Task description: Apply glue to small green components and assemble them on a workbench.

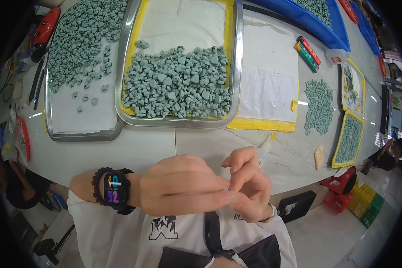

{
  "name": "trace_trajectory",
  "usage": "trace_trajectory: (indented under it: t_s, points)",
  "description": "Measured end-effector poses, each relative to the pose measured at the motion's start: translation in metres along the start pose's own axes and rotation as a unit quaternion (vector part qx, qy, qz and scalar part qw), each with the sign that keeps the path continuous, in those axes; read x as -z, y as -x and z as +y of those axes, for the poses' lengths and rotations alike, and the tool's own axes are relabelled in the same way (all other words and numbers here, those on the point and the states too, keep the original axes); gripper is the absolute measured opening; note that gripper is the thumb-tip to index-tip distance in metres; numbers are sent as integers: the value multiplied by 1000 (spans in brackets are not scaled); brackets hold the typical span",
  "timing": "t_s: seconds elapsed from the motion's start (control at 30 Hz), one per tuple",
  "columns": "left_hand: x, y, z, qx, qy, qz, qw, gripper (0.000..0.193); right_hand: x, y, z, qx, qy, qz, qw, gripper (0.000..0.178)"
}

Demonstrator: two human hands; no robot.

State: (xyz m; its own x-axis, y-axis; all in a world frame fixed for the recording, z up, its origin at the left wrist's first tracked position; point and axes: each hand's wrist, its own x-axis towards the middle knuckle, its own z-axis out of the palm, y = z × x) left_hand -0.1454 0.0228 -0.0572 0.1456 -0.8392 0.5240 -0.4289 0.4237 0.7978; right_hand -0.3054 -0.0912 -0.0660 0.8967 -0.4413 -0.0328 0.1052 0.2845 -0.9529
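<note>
My left hand point(183, 185), with a smartwatch point(116, 190) and a beaded bracelet on its wrist, reaches across in front of my chest. Its fingers lie together and their tips meet those of my right hand point(253, 190). The right thumb and forefinger are pinched against them, with the other fingers curled. Whatever lies between the fingertips, if anything, is too small or hidden to make out. Just beyond my hands stands a metal tray point(178, 122) with yellow tape inside its rim. Small grey-green stones point(178, 82) fill its near half.
On the left, a second tray point(87, 134) carries more stones. A yellow-taped white board point(263, 124) lies on the right, near slim red and green packs point(307, 54), a loose stone patch point(319, 107) and a small filled tray point(347, 139). Blue bins point(339, 35) stand behind.
</note>
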Motion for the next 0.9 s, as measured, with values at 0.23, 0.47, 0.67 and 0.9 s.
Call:
trace_trajectory:
  t_s: [0.23,0.47,0.67,0.9]
  points:
    - [-3,-2,2,81,89,27,992,29,-1,-4,6,53,0,18,998,19]
    - [-1,-4,3,206,264,38,941,27,4,-6,-8,167,254,40,952,25]
    - [2,-5,3,202,223,20,953,26,0,-5,-12,250,411,75,874,30]
    - [2,-6,6,196,206,21,959,24,0,-2,-15,269,466,80,839,31]
